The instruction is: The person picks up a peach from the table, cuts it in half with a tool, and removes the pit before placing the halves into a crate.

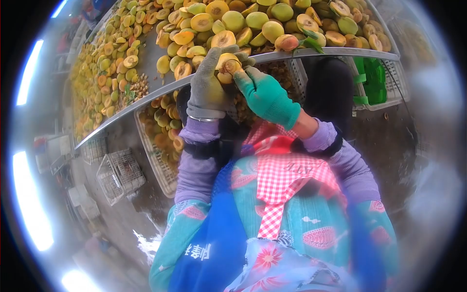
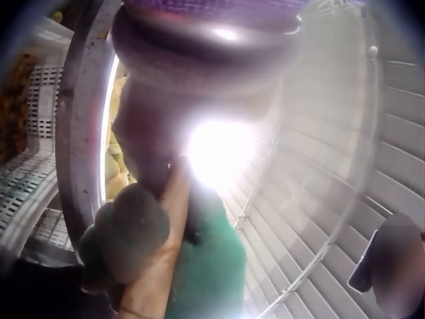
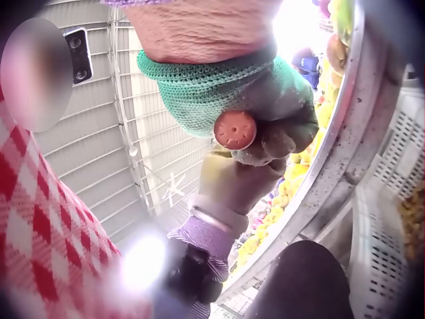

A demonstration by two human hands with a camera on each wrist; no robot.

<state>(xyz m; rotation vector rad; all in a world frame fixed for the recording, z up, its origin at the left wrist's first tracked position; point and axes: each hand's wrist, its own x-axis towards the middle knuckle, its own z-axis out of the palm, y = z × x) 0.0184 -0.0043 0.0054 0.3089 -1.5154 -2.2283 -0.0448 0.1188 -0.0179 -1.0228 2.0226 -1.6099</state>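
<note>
My left hand, in a grey glove, holds a cut yellow peach at the near rim of the fruit table. My right hand, in a green glove, is right against that peach, thumb on top. In the left wrist view its fingers curl round a tan wooden handle. The handle's round reddish-brown butt sticks out of the fist in the right wrist view. The tool's working end is hidden at the fruit. Beyond both hands lie heaped peach halves, several with pits showing.
A raised metal rim edges the table. Below, at left, stands a crate of peach halves; a white crate with something green is at right. Between the knees sits a container of brown bits. More crates stand on the floor.
</note>
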